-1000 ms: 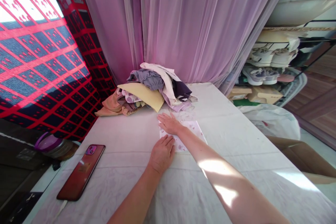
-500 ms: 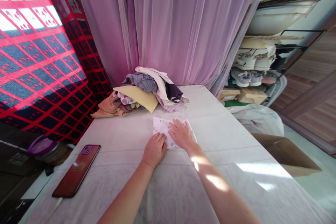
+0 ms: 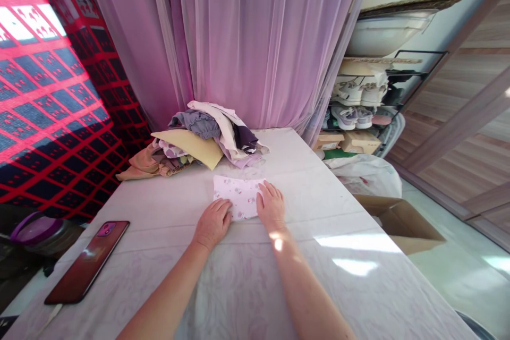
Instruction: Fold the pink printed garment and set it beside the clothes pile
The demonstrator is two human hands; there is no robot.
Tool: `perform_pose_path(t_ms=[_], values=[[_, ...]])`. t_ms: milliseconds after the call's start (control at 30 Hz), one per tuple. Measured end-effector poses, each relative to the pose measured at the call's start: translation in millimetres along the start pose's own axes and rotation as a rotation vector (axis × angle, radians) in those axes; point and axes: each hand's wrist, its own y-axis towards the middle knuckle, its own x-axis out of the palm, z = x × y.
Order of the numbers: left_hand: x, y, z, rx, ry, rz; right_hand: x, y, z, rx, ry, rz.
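A small folded piece of fabric (image 3: 241, 196), white-pink with a scattered print, lies flat on the covered table (image 3: 319, 202). My left hand (image 3: 214, 223) is at its near left corner, fingers together and curled over the edge. On the opposite side, my right hand (image 3: 272, 206) closes over the right edge, with the thumb on top of the print. The undersides of the fingers are hidden. Just beyond the fabric is a loose heap of clothes (image 3: 199, 143) in yellow, grey-blue, cream, purple and tan.
A red phone (image 3: 87, 263) with a white cable lies at the left, near a purple-lidded container (image 3: 40, 231). Purple curtains (image 3: 247, 37) hang behind the table. To the right are a rack with shoes (image 3: 350, 117), a plastic bag (image 3: 364, 175) and an open cardboard box (image 3: 398, 223).
My right hand has shifted from lying across the fabric to its right edge, uncovering more of the print. My left hand stays at the near left corner. The camera has turned to the right.
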Motion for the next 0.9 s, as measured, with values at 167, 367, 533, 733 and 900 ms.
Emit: perform_pose_path(t_ms=[167,367,533,733,900], values=[[-4,1,3,-0.086,0.041,-0.035,-6,-6,15,0.224,0.099,0.032],[-10,6,4,-0.624,0.205,0.007,-11,-10,12,0.304,0.113,-0.051],[-12,9,1,-0.728,0.138,-0.009,-11,-8,14,0.288,0.145,-0.054],[-14,8,-1,-0.754,0.057,-0.038,-10,-9,17,0.3,0.153,-0.056],[-17,9,1,-0.736,-0.099,0.037,-8,-12,17,0.259,0.109,-0.034]])
